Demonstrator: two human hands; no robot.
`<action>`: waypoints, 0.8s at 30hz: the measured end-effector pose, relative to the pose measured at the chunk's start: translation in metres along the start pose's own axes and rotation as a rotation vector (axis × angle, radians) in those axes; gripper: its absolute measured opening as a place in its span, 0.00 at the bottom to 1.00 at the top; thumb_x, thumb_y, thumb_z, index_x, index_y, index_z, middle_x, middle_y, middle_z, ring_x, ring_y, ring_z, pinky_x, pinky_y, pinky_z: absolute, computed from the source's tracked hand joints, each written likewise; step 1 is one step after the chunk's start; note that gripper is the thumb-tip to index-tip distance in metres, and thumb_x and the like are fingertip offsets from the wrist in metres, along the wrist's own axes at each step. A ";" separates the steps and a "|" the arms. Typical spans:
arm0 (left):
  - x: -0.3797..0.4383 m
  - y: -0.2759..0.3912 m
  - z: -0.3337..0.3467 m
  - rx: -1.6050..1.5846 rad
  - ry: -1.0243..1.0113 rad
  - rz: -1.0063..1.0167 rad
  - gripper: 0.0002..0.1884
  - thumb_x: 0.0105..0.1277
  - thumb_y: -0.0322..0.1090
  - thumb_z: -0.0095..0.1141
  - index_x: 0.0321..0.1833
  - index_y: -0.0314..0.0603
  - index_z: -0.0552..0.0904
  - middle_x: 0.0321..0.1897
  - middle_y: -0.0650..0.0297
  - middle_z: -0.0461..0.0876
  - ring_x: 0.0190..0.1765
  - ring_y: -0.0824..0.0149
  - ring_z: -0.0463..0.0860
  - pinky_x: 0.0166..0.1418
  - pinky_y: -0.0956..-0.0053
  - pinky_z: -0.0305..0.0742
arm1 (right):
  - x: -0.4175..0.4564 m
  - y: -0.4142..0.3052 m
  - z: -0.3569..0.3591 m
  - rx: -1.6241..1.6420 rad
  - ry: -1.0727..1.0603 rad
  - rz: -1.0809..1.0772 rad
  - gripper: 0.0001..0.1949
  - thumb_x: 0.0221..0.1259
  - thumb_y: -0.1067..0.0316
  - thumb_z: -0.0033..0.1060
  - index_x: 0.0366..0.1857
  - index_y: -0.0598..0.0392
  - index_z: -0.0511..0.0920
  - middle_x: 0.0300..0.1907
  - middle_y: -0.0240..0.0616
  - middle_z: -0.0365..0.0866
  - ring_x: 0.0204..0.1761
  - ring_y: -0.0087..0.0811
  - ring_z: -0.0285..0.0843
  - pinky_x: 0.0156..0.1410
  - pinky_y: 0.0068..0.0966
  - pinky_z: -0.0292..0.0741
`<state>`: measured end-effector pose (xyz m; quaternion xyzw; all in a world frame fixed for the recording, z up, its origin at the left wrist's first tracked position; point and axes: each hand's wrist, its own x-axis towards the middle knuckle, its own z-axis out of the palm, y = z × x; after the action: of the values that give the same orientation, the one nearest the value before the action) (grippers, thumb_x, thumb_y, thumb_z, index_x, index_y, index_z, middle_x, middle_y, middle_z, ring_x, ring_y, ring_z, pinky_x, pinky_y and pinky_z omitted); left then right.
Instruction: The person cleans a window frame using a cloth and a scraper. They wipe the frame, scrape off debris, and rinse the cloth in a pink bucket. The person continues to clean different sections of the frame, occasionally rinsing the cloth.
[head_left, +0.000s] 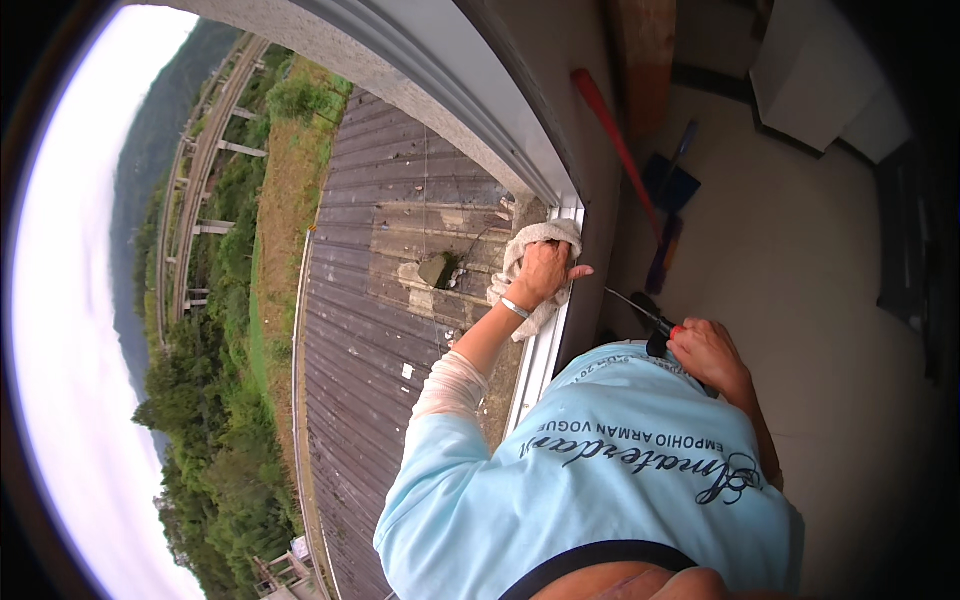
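Observation:
My left hand presses a crumpled off-white cloth onto the white window track. Its fingers curl into the fabric, and the thumb sticks out over the inner edge. On the room side, my right hand grips a screwdriver with a red and black handle. The thin metal shaft points up and left towards the wall below the sill, and its tip looks apart from the track. The cloth hides the stretch of track beneath it.
Outside, beyond the sill, lies a ribbed roof with a mossy block on it. Indoors, a red-handled broom leans near the wall, beside a blue dustpan. White cabinets stand across the floor.

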<state>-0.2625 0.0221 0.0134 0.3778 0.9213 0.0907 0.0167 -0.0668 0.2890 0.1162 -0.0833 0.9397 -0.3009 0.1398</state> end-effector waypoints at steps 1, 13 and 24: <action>-0.010 0.002 -0.002 0.015 -0.008 0.011 0.34 0.57 0.68 0.56 0.39 0.36 0.81 0.31 0.52 0.83 0.40 0.51 0.83 0.49 0.58 0.73 | 0.001 0.000 0.000 0.001 -0.004 -0.005 0.10 0.58 0.65 0.58 0.24 0.60 0.79 0.31 0.49 0.80 0.35 0.49 0.80 0.42 0.42 0.77; -0.111 -0.003 0.016 -0.420 0.113 -0.202 0.12 0.67 0.39 0.58 0.43 0.36 0.82 0.37 0.58 0.85 0.45 0.61 0.83 0.54 0.65 0.75 | 0.009 -0.012 0.003 0.010 -0.033 -0.034 0.11 0.60 0.64 0.56 0.25 0.59 0.79 0.32 0.48 0.80 0.37 0.48 0.81 0.44 0.42 0.78; 0.008 -0.059 0.017 -0.872 0.227 -0.430 0.18 0.70 0.43 0.56 0.48 0.32 0.73 0.37 0.51 0.78 0.39 0.59 0.76 0.46 0.64 0.73 | 0.011 -0.011 0.009 -0.020 -0.006 -0.082 0.11 0.59 0.64 0.58 0.23 0.61 0.80 0.30 0.48 0.79 0.35 0.48 0.79 0.42 0.41 0.77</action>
<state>-0.3074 -0.0109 -0.0136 0.1251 0.8506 0.5025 0.0910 -0.0733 0.2725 0.1136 -0.1239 0.9381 -0.2965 0.1292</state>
